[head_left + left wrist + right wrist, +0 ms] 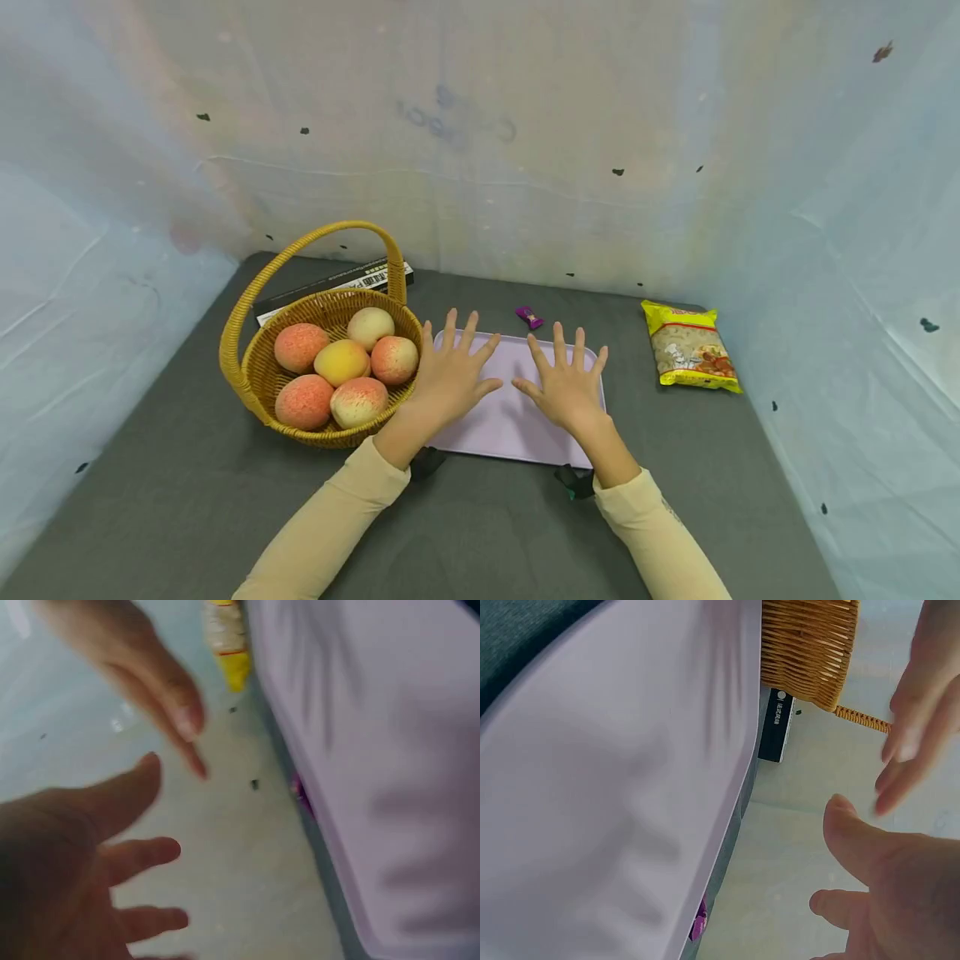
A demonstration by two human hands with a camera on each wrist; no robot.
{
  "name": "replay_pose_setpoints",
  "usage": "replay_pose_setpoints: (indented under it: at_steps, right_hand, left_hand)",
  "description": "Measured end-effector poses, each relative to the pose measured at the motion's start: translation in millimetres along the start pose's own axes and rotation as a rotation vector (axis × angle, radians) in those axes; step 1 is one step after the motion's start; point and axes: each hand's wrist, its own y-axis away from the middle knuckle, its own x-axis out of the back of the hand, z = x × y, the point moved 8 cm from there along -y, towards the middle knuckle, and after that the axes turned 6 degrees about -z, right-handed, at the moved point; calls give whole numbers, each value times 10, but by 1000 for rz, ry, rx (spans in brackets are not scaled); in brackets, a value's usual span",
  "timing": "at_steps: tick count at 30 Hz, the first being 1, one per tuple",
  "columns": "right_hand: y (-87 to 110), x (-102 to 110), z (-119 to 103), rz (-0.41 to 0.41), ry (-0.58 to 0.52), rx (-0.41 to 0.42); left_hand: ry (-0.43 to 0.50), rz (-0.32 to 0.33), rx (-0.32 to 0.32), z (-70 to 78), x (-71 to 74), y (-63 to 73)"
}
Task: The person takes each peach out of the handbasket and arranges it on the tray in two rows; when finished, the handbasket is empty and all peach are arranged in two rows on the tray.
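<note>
Both hands hover over a pale purple tray (pixel 498 425), fingers spread and palms down. The left hand (pixel 450 379) is above the tray's left part, beside the basket; the right hand (pixel 567 387) is above its right part. Neither holds anything, and in the wrist views a gap shows between each hand and the tray (pixel 405 735). A wicker basket (pixel 251 392) with a tall arched handle stands left of the tray. Several peach-like fruits, among them a yellow one (pixel 342 362), lie inside it. Just beyond the tray's far edge is a small purple wrapped candy (pixel 529 317).
A yellow packet (pixel 692 346) with a clear window lies at the right of the dark grey table (pixel 480 533). Behind the basket rests a long black box (pixel 300 298), partly hidden. Pale sheeting (pixel 480 167) hangs along the back and both sides.
</note>
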Motion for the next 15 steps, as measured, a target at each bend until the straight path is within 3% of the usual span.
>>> replay_pose_setpoints:
  at_steps: [3,6,9,12,15]
  right_hand:
    - [0,-23,2,-1,-8,2]
    - [1,-47,0,-6,-16,5]
    - [7,-61,-5,-11,-23,11]
    - [12,-67,-2,-17,-26,13]
    - [10,-67,16,-23,-32,9]
  left_hand:
    - [161,124,-68,-58,169,218]
    - [326,311,-93,-229,363,528]
    - [428,563,-55,-528,538,898]
    - [463,810,12,-869,667,1286]
    - [486,989,83,-1164,742,1643]
